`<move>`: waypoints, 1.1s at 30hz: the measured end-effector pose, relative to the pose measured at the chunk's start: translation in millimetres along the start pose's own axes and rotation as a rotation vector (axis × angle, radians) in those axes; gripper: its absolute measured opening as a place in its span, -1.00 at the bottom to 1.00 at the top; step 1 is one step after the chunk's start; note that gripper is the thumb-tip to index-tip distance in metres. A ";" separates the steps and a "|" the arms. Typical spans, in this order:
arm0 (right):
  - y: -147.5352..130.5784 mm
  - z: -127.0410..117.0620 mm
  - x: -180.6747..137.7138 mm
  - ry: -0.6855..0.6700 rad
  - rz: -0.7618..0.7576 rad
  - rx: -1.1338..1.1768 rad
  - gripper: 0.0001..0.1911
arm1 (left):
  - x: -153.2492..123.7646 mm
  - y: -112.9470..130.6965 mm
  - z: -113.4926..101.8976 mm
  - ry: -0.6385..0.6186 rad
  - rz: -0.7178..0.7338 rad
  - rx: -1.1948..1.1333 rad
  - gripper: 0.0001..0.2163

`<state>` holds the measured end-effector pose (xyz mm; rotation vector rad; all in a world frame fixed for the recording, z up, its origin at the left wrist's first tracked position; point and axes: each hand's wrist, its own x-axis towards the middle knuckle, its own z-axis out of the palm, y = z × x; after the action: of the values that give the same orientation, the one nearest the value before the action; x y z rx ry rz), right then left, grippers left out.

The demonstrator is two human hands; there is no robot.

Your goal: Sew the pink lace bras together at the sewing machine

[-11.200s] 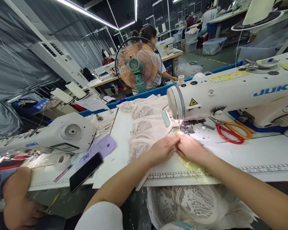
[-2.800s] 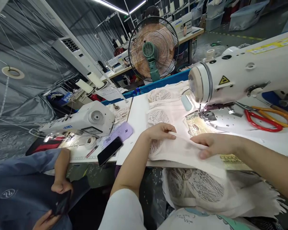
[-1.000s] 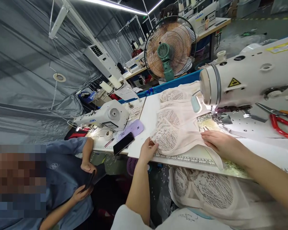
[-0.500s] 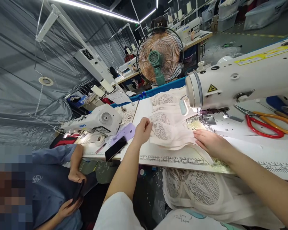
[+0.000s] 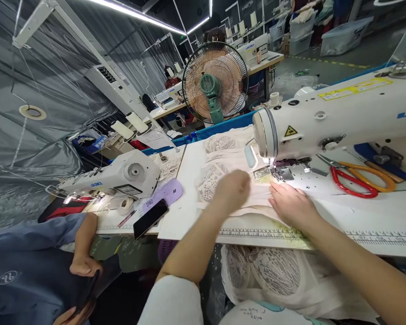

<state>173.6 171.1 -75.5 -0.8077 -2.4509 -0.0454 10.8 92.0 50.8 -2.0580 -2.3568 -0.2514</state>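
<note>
While both hands press on the pale lace garment piece [image 5: 219, 180], it lies flat on the sewing table [image 5: 358, 212], its right edge by the presser foot [image 5: 280, 174]. Right hand [image 5: 289, 204]: palm down, fingers spread flat on the fabric, nothing pinched. Left hand [image 5: 232, 192]: motion-blurred over the lace, grasp unreadable. Risk: right fingertips sit just beside the foot, so needle contact; uneven pressure could skew the layers.

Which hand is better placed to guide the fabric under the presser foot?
Probably the right hand: it lies flat on the pale lace fabric just before the presser foot. The left hand is blurred, farther left.
</note>
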 end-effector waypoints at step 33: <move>5.4 -38.5 -48.7 -0.100 -0.212 0.129 -0.69 | 44.1 20.0 89.8 -0.030 0.284 0.105 -0.66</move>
<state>228.0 141.6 -68.8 -0.5033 -2.5943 0.0750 33.5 149.0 -30.7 -2.3199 -2.0083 -0.0916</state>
